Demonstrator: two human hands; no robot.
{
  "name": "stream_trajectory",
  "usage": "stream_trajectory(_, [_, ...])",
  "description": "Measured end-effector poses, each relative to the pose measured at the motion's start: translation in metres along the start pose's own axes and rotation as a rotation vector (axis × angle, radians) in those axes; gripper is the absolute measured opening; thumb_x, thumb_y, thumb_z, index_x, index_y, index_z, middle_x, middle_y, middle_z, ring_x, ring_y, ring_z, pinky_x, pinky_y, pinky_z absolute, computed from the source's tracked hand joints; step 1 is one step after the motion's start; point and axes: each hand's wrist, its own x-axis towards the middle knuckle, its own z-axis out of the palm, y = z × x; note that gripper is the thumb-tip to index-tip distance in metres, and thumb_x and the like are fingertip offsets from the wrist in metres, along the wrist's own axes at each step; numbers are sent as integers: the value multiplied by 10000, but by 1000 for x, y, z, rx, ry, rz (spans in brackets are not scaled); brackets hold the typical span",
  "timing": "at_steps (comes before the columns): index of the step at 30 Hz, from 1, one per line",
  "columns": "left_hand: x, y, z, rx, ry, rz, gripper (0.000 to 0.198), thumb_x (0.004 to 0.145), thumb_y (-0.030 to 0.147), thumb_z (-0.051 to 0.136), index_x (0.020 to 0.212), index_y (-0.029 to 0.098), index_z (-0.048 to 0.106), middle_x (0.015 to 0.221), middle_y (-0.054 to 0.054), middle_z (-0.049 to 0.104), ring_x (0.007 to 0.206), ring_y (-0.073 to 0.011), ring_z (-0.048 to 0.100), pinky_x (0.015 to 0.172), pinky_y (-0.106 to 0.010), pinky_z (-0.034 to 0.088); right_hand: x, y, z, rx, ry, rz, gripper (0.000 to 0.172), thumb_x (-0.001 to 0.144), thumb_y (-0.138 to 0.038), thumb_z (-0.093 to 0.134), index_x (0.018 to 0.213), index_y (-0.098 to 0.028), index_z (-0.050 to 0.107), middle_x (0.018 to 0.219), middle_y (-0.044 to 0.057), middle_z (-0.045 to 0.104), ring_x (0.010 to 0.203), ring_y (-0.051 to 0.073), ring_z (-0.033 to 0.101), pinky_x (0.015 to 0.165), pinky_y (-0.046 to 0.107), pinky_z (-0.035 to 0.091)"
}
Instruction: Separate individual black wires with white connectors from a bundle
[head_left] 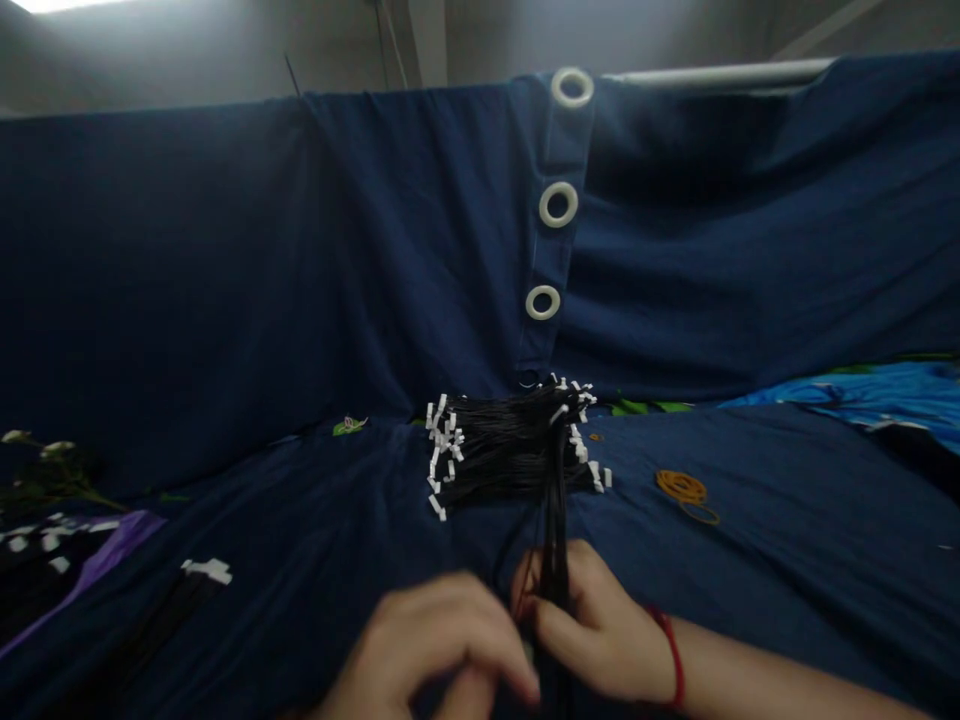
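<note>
My right hand, with a red cord round its wrist, is closed around an upright bundle of black cables. A small white tip shows at the top of this bundle. A thin reddish-brown strand, perhaps a rubber band, loops by the fingers. Just left of it, my left hand is blurred, with bent fingers near the lower part of the bundle; whether it grips anything is unclear. Beyond both hands lies a pile of black cables with white connectors at both ends.
Orange-brown rubber bands lie to the right on the dark blue cloth. At left are more black cables with white connectors, a purple sheet and white flowers. A blue curtain with white rings hangs behind.
</note>
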Motion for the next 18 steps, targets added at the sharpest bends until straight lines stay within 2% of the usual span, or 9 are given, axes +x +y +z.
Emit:
stream_trajectory(1, [15,5,-10,43,119,-13,288,869,189,436,1112,327,505,1078,-34,574,996,-192,531,879,-360,425,11,-15,-9,-74,-7,-13,104,695,-181,440,635,-150,520,593,11,510,561,114,456,560,238,342])
stream_trajectory(2, [31,11,-19,126,326,-62,347,849,212,485,1176,322,443,1145,-33,540,1028,-189,511,897,-352,411,23,-29,-18,-141,-20,-18,111,715,-174,447,635,-151,521,603,10,508,554,110,438,540,237,318])
stream_trajectory(3, [47,16,-29,178,430,-62,464,798,267,573,1224,292,392,1201,-51,502,1046,-202,496,876,-343,421,36,-44,-26,-191,-45,-25,131,731,-179,457,621,-150,522,584,4,500,529,104,422,527,238,304])
stream_trajectory(5, [76,26,-45,189,501,-25,555,739,360,633,1222,238,388,1180,-69,513,984,-198,521,794,-307,453,58,-69,-41,-285,-99,-58,149,729,-210,518,596,-146,533,553,-8,485,495,94,399,508,240,285])
stream_trajectory(8, [98,34,-58,76,424,-9,289,833,385,490,1043,189,509,839,-21,601,713,-138,560,638,-251,465,78,-88,-57,-397,-206,-107,231,726,-353,608,641,-140,578,561,-15,498,504,92,410,483,224,291])
stream_trajectory(10, [99,30,-60,50,449,1,259,865,399,416,967,186,521,752,1,577,637,-122,545,573,-229,453,82,-88,-67,-381,-281,-99,300,763,-425,584,691,-135,594,563,-21,507,496,86,423,458,207,304])
stream_trajectory(12, [96,22,-60,141,440,-12,258,868,405,404,929,187,527,730,9,567,620,-120,542,555,-224,439,81,-80,-78,-268,-269,-63,318,792,-438,558,740,-129,612,602,-8,553,534,94,483,481,198,357])
stream_trajectory(16, [91,8,-61,351,266,-69,254,875,378,398,831,178,547,692,11,573,593,-121,545,555,-232,423,81,-65,-93,21,173,-41,309,801,-426,560,843,-124,611,722,31,617,650,123,568,584,219,440])
stream_trajectory(18, [90,8,-59,300,162,-89,247,879,364,391,835,174,542,723,2,586,593,-117,550,556,-233,427,82,-62,-94,108,296,-59,273,764,-370,623,885,-127,599,770,32,622,690,124,579,618,219,452])
